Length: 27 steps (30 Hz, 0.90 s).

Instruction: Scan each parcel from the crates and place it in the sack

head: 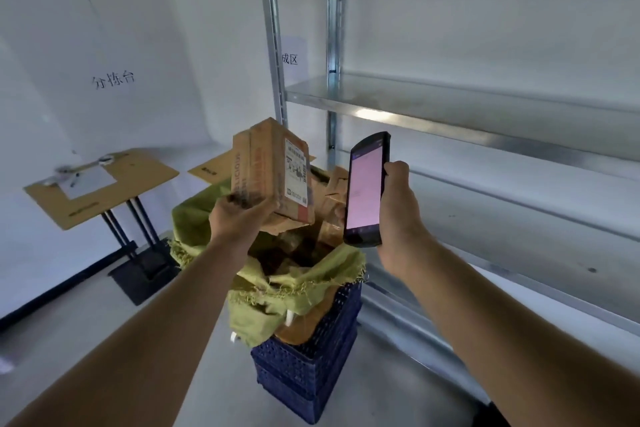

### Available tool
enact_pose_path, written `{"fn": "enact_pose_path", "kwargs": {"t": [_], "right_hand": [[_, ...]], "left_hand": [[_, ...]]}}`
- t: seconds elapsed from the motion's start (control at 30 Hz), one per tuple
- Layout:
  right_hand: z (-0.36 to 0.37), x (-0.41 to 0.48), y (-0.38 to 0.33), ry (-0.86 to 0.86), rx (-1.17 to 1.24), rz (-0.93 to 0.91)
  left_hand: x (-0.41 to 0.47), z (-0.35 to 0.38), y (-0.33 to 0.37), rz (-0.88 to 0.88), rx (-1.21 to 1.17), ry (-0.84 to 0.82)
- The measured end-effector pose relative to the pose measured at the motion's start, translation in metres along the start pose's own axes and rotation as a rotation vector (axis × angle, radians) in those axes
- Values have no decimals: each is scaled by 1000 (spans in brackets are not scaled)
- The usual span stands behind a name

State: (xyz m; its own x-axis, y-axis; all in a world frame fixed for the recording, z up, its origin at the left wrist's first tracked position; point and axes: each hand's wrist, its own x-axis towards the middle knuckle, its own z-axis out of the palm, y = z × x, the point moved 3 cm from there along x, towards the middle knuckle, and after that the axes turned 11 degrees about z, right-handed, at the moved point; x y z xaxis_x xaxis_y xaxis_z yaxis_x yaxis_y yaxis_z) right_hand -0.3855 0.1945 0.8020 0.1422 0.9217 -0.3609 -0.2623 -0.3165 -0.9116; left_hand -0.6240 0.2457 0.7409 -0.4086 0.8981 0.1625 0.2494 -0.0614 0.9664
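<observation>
Left grip [239, 215] under parcel [270, 166] above sack [277, 302], right grip [398, 211] round scanner [365, 191]

On the wall [114, 28] at left, black characters read "分拣台". A paper sign [294, 52], partly hidden behind a shelf post [275, 45], shows "成区"; whatever stands before those two characters is covered. The parcel [263, 163] carries faded red capitals running up its side, readable as "LICIOU", with both ends cut off. Its white label [296, 174] has barcodes and small print too fine to read. The scanner [365, 191] screen glows pink, its text illegible. Dark print on the cardboard [145, 173] at left is blurred.
</observation>
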Motion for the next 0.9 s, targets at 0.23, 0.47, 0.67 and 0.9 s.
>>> {"fn": "enact_pose_path", "kwargs": {"t": [0.23,0.47,0.67,0.9], "right_hand": [[95,69,20,66,48,24],[138,114,50,220,70,85],[122,142,66,274,67,114],[94,160,78,324,79,169]], "left_hand": [[111,-27,-82,-78,90,-120],[162,-15,-151,-60,273,-397],[174,-1,-176,114,545,-675],[155,26,-199,170,599,-920]]}}
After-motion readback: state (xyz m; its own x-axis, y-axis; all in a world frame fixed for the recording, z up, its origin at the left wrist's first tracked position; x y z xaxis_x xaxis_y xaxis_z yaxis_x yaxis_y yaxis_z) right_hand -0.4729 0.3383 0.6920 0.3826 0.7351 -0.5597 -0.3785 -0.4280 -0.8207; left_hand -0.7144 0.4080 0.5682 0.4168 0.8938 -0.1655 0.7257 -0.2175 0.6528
